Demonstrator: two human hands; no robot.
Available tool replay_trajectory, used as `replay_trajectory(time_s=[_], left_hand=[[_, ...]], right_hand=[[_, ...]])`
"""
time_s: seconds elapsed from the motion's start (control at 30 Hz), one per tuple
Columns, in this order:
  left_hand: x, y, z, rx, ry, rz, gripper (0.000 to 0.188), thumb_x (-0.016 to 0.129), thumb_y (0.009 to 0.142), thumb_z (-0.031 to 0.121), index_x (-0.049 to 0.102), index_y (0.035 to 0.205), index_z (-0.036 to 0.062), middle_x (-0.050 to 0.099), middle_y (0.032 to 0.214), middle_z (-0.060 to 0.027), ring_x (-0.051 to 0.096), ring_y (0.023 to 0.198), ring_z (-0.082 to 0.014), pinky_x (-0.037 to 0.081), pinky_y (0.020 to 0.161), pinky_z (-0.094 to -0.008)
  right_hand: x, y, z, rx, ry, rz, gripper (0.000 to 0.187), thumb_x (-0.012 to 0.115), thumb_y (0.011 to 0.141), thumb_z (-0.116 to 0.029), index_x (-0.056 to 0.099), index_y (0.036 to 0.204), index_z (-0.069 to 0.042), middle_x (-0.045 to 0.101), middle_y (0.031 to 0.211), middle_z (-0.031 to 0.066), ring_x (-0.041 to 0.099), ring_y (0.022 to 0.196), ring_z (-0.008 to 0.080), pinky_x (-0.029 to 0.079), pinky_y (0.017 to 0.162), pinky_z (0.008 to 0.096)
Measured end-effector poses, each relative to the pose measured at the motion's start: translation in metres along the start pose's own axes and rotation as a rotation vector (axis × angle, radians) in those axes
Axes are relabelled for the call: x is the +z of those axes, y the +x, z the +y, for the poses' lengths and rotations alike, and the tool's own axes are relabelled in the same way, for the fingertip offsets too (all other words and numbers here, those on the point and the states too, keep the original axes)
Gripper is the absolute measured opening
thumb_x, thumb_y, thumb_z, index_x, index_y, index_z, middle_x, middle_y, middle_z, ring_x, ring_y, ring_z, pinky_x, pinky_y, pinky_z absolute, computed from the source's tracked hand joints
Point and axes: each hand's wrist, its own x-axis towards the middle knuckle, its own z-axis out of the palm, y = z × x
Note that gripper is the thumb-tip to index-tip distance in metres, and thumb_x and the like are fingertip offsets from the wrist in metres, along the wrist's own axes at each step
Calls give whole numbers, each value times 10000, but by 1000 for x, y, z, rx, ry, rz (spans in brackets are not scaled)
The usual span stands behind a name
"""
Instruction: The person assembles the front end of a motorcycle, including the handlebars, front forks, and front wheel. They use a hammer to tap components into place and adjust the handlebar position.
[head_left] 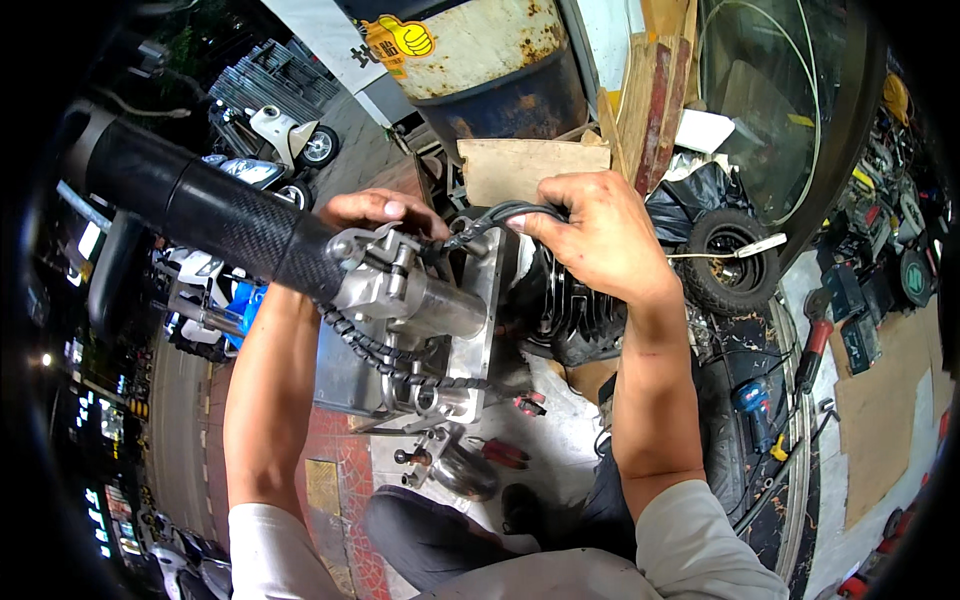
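- A rusted blue-and-cream drum (490, 60) stands upright at the top of the scene, with a flat piece of cardboard (520, 165) propped in front of it and wooden boards (650, 100) leaning just to its right.
- A black carbon-look exhaust pipe (200, 205) runs diagonally from the upper left into a cast metal engine assembly (430, 320), held up in mid-air between the two forearms.
- The finned black cylinder (570, 310) of that assembly sits directly beneath the right hand and touches its palm side.
- A small black wheel (730, 260) lies on the floor to the right, near the right forearm but apart from it.
- The right hand (600, 235) is curled closed over the top of the assembly, its fingers gripping a bundle of black cables (495, 218) that arches leftward from the fist.
- The left hand (375, 208) lies behind the metal assembly at its upper edge, fingers bent over it; the casting hides how tightly they close.
- A black-wrapped chain-like hose (385, 355) loops down across the assembly's front, below both hands.
- A blue cordless drill (752, 405) and a red-handled tool (815, 345) lie on the floor at the right, well apart from the hands.
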Motion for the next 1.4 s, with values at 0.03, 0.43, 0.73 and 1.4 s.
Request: replay_trajectory(time_s=[0.03,0.43,0.73,1.4], left_hand=[[0,1,-3,-15,-37,21,680,670,805,433,663,1189,-129,722,1060,-222,721,877,-275,597,813,-369],[43,-68,-84,273,-573,642,400,623,968,364,685,1239,77,728,1135,-97,702,1037,-237,604,879,-451],[54,-130,-141,271,-399,795,365,621,1001,303,658,1199,-1,744,1104,-129,704,984,-212,591,804,-392],[74,-106,-201,776,-1579,506,838,573,939,672,453,1436,9,590,1374,-260,591,1237,-487,462,1056,-653]], right_hand=[[-2,-1,-1,13,-10,-16,362,773,847,-339,706,838,16,649,775,233,644,792,447,498,713,520],[-15,-20,-32,134,-7,-260,439,729,890,-405,707,799,24,604,641,218,606,630,395,480,632,471],[-13,31,-49,-106,-570,-154,374,731,894,-400,749,912,-27,722,901,203,676,949,420,533,825,513],[139,127,-48,-104,521,-650,345,664,947,-139,674,1263,-1,731,1185,119,688,1008,189,532,869,304]])
